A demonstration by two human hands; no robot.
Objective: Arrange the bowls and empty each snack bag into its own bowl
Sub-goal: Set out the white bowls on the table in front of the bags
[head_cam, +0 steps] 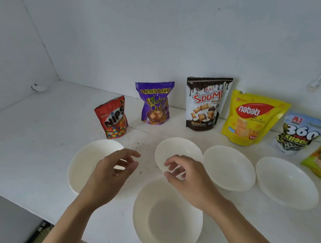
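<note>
Speckled white counter [25, 147], smooth round bowls [229, 167]

White table [33, 132] carrying snacks
Five white bowls [168, 218] are sitting in front; six snack bags [206, 104] are standing behind

White bowls [229, 167]: smooth, faint sheen; I cannot tell plastic from ceramic. Snack bags [206, 104]: glossy printed plastic film, creased; I read soft highlights on purple bag [155, 103]. Table [37, 129]: matt white, I see dark specks, scuffs near centre. Wall [164, 33]: matt white paint.
</note>
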